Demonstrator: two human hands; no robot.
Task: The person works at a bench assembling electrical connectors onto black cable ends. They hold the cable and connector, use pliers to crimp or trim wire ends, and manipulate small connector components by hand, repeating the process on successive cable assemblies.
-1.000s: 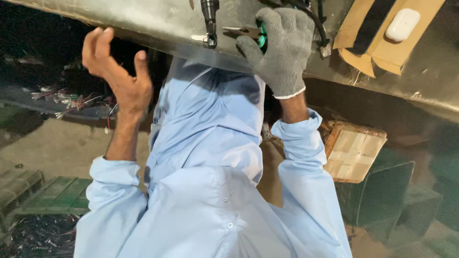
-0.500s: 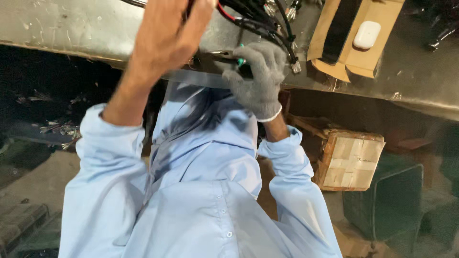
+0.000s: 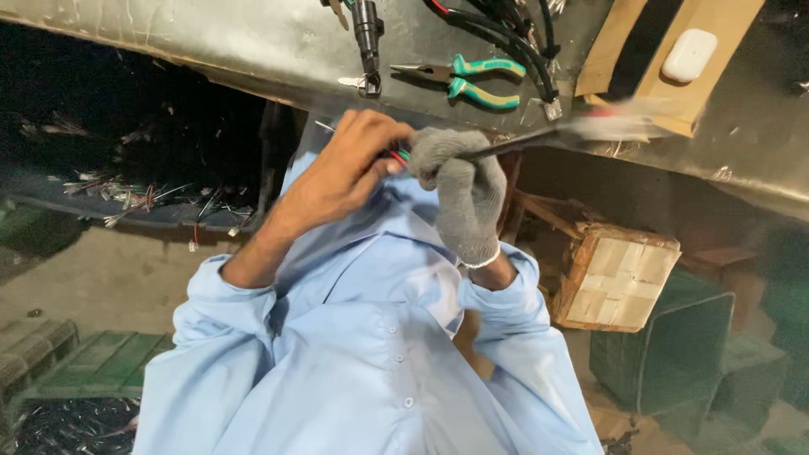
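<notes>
Cable [image 3: 514, 145], blurred, between both hands

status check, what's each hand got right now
Left hand bare, pinching red and green wire ends. Right hand gloved, gripping dark cable. Pliers lie apart on metal bench. Nothing in the way.

One head-worn camera looks steeply down the person's own chest, close to both raised hands, with the metal tabletop [image 3: 211, 42] edge along the frame's top and floor below.
</notes>
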